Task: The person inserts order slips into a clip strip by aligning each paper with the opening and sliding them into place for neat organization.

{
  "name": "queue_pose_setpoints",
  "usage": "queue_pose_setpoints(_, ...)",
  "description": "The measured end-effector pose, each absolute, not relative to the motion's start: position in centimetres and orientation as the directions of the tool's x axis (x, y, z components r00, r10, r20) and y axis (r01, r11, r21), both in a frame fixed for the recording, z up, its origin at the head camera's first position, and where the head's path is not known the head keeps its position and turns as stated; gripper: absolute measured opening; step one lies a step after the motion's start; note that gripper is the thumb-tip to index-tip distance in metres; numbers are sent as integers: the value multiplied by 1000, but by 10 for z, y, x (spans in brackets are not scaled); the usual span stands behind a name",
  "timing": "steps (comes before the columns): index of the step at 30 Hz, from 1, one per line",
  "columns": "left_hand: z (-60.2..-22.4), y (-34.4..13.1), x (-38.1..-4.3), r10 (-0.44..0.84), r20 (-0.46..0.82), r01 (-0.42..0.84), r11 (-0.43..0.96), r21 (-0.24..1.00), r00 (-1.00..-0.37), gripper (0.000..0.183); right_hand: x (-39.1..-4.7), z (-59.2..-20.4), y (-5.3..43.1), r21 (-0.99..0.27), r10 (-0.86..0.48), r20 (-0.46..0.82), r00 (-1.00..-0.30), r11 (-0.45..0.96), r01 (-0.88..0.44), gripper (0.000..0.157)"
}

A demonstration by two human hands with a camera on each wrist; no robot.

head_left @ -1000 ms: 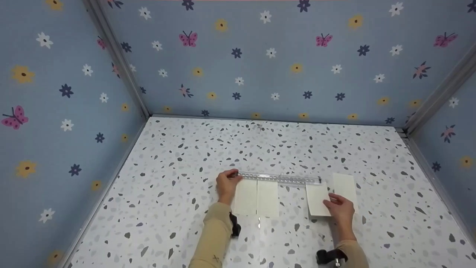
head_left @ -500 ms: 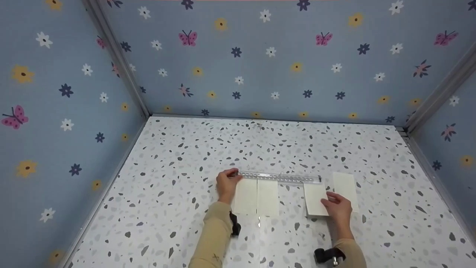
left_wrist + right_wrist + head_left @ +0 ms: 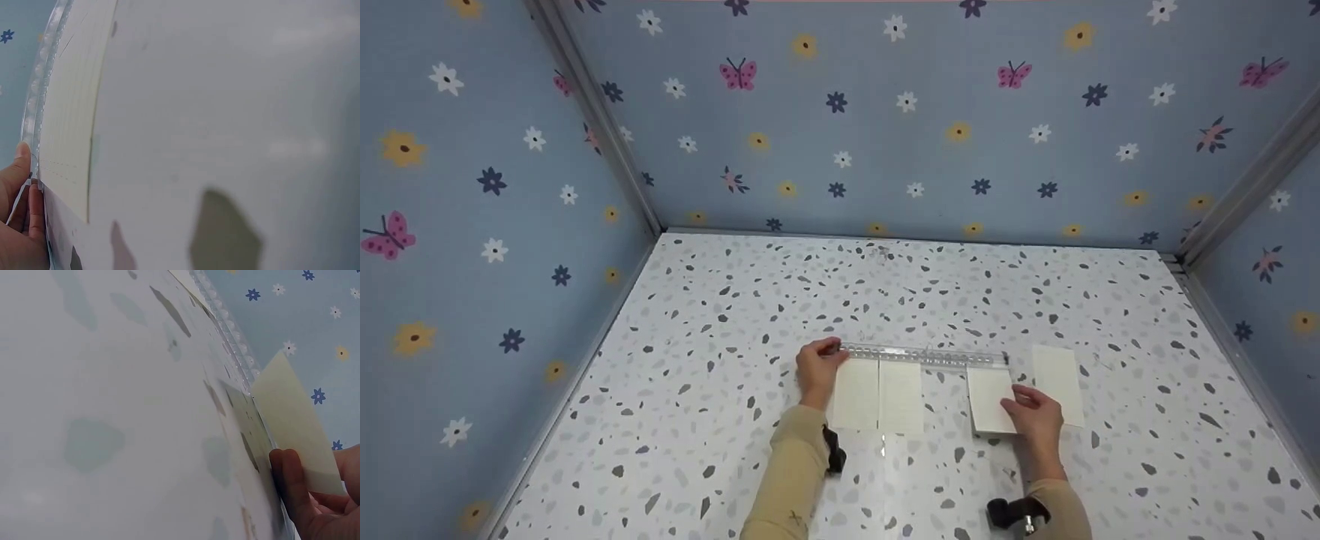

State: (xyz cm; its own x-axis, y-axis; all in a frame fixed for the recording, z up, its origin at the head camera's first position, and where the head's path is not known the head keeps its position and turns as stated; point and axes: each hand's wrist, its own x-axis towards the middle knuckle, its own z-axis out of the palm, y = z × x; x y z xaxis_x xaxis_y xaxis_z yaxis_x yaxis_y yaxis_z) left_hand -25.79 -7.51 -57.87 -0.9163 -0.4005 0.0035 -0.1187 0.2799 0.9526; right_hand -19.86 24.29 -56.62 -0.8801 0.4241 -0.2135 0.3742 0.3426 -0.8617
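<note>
A clear plastic ruler-like strip (image 3: 922, 356) with a row of round shapes lies across the table. My left hand (image 3: 817, 373) pinches its left end, as the left wrist view also shows between thumb (image 3: 21, 157) and fingers. Two cream lined paper slips (image 3: 856, 394) (image 3: 900, 397) lie side by side against the strip's near edge. Under its right end, my right hand (image 3: 1039, 424) pinches a third cream paper slip (image 3: 988, 400) by the right edge. In the right wrist view that slip (image 3: 292, 419) stands tilted up off the table.
Another cream paper slip (image 3: 1057, 382) lies flat to the right, just beyond my right hand. The white speckled table (image 3: 720, 315) is bounded by blue flower-patterned walls (image 3: 885, 135) at the back and sides. Black camera mounts (image 3: 834, 450) sit on both wrists.
My right hand has slid a little to the left with its paper slip, along the strip's near edge. The left hand, the strip and the other slips have stayed put.
</note>
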Motion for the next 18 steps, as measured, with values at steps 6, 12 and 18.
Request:
queue_pose_setpoints(6, -579, -75, -259, -404, -2, -127, 282, 951, -915, 24, -199, -568, 239, -870, 413, -212, -886, 333, 364, 36)
queue_pose_setpoints(12, -579, -75, -259, -406, -6, -129, 278, 952, -914, 25, -199, -568, 236, -868, 414, -209, -886, 338, 363, 36)
queue_pose_setpoints(18, -579, -75, -259, -404, 3, -123, 286, 950, -915, 25, -199, -568, 233, -869, 402, -205, -892, 344, 355, 35)
